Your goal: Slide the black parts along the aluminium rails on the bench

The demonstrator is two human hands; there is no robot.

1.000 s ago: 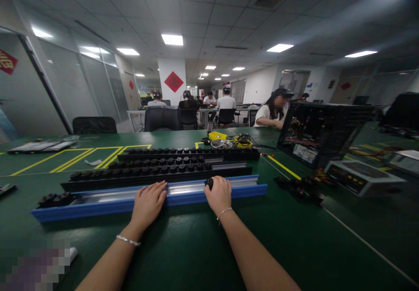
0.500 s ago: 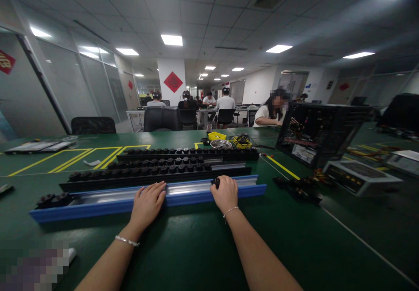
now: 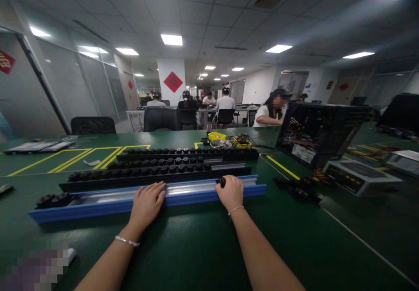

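Observation:
A long blue rail (image 3: 193,199) with a silvery inner channel lies across the green table in front of me. Over its middle rests my left hand (image 3: 148,203), fingers stretched out and lying on the rail. Towards the rail's right end, my right hand (image 3: 231,191) is closed around a small black roller-like piece (image 3: 222,182), mostly hidden by the fingers, at the channel. More black roller pieces (image 3: 54,200) sit at the rail's left end. Just behind it stand black rails (image 3: 157,178) carrying rows of similar black rollers.
Yellow trays (image 3: 216,136) and a metal dish (image 3: 220,144) stand behind the rails. An open computer case (image 3: 322,129), a power supply (image 3: 360,176) and black cables (image 3: 299,189) are at the right. A person (image 3: 270,110) sits across the table.
My right hand has slid a short way to the right along the blue rail, with the small black piece. The left hand stays put on the rail.

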